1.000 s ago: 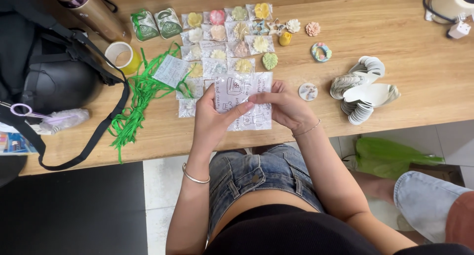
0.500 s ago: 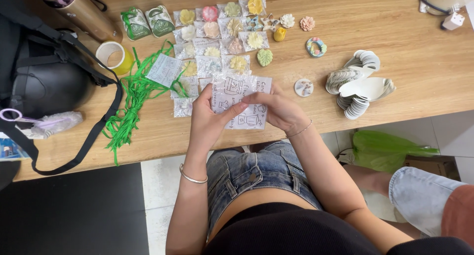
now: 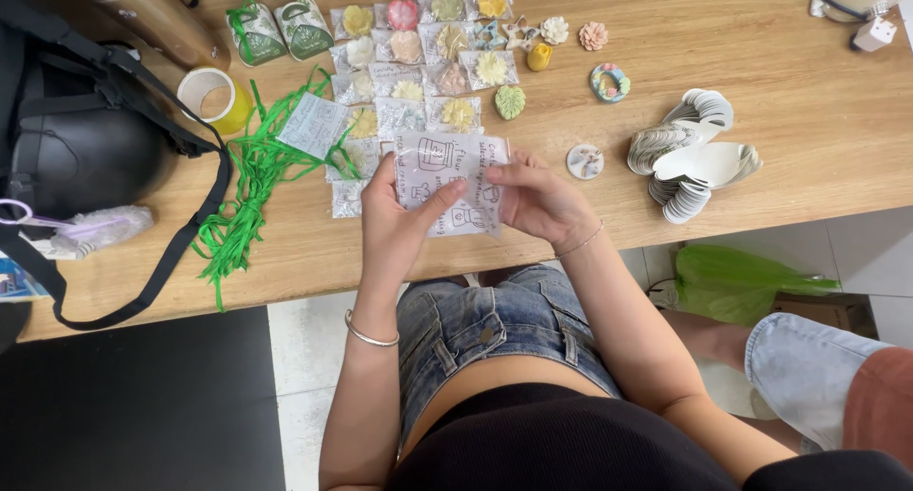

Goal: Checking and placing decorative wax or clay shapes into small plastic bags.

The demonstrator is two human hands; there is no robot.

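**A:** What do the hands hold?

**B:** Both are clamped on a clear plastic packet with a white card printed in black line drawings [image 3: 449, 189], raised just above the near edge of the pale wooden table [image 3: 808, 111]. The left hand [image 3: 395, 227] grips its left side, thumb pressed across the front. The right hand [image 3: 537, 201] pinches the right edge, fingers curled behind.

**A:** How does the packet look?

**B:** Flat, crinkly and glossy, slightly tilted. Whether it is sealed cannot be told.

**A:** What might go wrong?

**B:** I judge the slick film could slip from the grip, dropping onto the rows of small bagged flower-shaped pieces in pastel colours [image 3: 418, 63] just behind and knocking them out of line. The loose tangle of green ribbon [image 3: 249, 192] lies near the left hand and could snag a wrist.
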